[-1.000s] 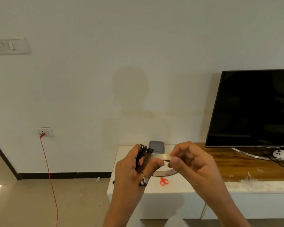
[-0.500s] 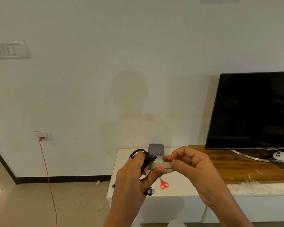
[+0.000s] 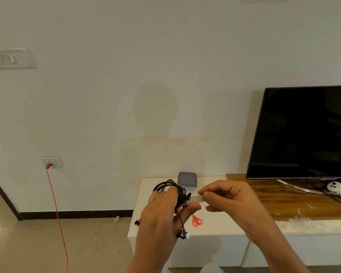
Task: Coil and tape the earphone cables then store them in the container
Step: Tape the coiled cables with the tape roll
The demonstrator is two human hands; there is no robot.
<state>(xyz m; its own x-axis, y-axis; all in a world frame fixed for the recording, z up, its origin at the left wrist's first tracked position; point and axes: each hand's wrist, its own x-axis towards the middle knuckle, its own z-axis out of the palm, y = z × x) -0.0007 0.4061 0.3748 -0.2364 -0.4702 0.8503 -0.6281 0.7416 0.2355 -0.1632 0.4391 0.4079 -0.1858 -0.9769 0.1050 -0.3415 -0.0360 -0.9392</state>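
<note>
While the left hand (image 3: 160, 215) grips the coiled earphone cable (image 3: 181, 192), hiding part of it, the right hand (image 3: 230, 201) pinches a tape strip (image 3: 196, 198).

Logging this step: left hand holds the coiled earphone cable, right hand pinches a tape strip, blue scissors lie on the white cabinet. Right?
No: the head view shows the scissors on the white cabinet are red, not blue. The left hand does hold the coiled earphone cable; the right hand pinches the tape strip.
</note>
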